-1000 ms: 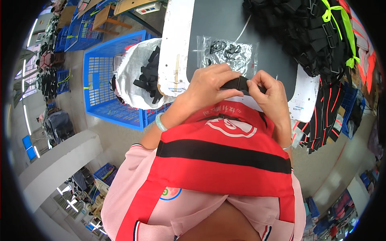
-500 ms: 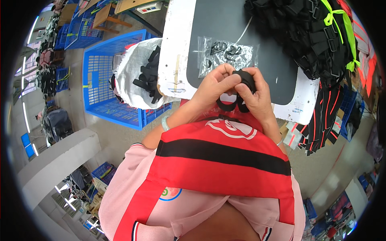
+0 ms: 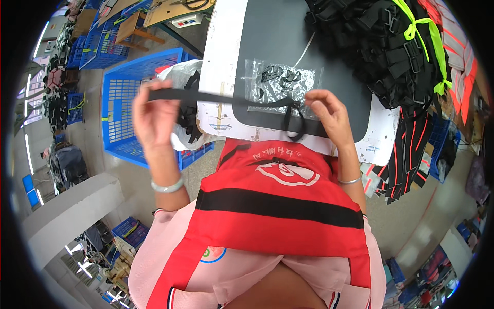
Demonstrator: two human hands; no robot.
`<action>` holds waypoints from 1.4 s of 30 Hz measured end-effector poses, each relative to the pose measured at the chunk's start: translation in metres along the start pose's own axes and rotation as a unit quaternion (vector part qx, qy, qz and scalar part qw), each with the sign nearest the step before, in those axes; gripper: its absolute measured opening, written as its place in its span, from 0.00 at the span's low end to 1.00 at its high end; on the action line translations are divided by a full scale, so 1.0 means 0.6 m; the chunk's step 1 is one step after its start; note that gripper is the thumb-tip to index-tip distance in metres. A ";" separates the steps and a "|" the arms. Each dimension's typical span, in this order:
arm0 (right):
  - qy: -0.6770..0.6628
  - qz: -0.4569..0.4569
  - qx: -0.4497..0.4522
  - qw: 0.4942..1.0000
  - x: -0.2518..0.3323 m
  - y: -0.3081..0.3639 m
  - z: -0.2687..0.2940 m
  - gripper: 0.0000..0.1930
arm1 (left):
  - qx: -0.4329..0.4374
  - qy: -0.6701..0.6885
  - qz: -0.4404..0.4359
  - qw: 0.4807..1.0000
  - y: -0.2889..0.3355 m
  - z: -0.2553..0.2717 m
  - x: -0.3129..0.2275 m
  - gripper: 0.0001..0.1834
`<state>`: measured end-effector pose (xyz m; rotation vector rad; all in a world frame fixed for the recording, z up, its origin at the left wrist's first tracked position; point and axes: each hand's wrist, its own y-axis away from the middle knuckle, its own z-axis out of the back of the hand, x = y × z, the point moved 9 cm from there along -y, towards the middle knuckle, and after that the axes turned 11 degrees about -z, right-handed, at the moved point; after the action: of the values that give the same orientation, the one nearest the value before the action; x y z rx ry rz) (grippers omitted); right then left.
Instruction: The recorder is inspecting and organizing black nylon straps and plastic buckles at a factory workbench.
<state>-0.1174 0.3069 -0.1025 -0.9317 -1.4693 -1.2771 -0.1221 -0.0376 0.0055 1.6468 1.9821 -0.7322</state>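
A black webbing strap (image 3: 216, 98) is stretched sideways above the front of the table. My left hand (image 3: 154, 121), blurred by motion, grips its left end over the blue basket. At the strap's other end, the curled fingers of my right hand (image 3: 333, 116) pinch it; a small fitting there is too blurred to make out. A thin loop of the strap (image 3: 294, 126) hangs below that end. Behind the strap, a clear plastic bag (image 3: 283, 82) with small black pieces inside lies on the dark table mat (image 3: 272, 46).
A heap of black straps with buckles (image 3: 391, 51), tied with a neon yellow ribbon (image 3: 432, 41), covers the table's far right. On the left, a blue basket (image 3: 116, 118) stands beside a white sack (image 3: 185, 139) of black straps. Striped strips (image 3: 406, 154) hang off the right edge.
My hands were together on the bundled black strap. The left has swung far left with one end, drawing the strap out, while the right has moved slightly right.
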 end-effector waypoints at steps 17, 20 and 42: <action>-0.158 -0.095 0.008 0.983 -0.005 -0.073 -0.030 0.11 | 0.037 -0.542 0.053 0.838 0.023 0.061 0.146 0.12; -0.101 -0.096 0.096 0.986 -0.026 -0.020 -0.107 0.12 | 0.125 -0.430 0.101 0.888 0.056 -0.051 0.275 0.17; -0.283 -0.038 0.200 0.937 0.065 0.061 -0.117 0.22 | 0.230 -0.444 0.063 0.864 0.127 -0.098 0.216 0.08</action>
<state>-0.0808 0.2425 -0.0544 -1.0121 -2.1332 -0.7308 -0.0708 0.1076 -0.0427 1.2587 1.0693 -1.6374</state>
